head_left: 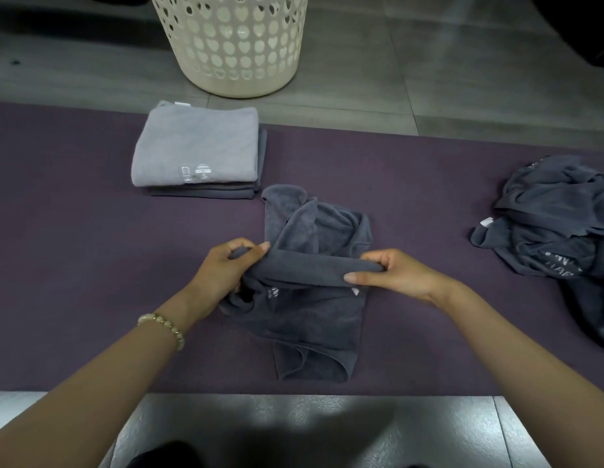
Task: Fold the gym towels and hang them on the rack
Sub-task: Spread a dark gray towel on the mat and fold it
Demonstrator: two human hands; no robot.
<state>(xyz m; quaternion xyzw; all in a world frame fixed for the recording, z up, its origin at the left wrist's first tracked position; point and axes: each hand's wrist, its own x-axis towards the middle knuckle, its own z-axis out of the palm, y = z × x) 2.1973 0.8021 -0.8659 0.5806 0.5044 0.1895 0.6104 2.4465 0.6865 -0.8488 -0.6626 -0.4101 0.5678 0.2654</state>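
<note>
We are looking down at a purple mat (74, 231) lying on a grey tiled floor (462, 79). In the middle of it a dark grey towel (314, 312) is lying half folded, with a bunched flap rising on its far side. Our left hand (226, 268) and right hand (391, 271) are both gripping this towel: each is curling its fingers and thumb round one end of a rolled fold that is stretching between them, lifted a little above the rest of the cloth. A beaded bracelet (165, 327) is sitting on the left wrist.

To the far left, a folded stack (196, 146) is resting on the mat, with a light grey towel on top and darker ones (256, 192) beneath. Well apart on the right, a heap of unfolded dark towels (557, 238) is sprawling to the edge of the view.

Beyond the mat a cream laundry basket (233, 45) is standing upright on the floor, its wall pierced with heart-shaped holes. Its rim is cut off by the frame, so we cannot tell what it is holding.
</note>
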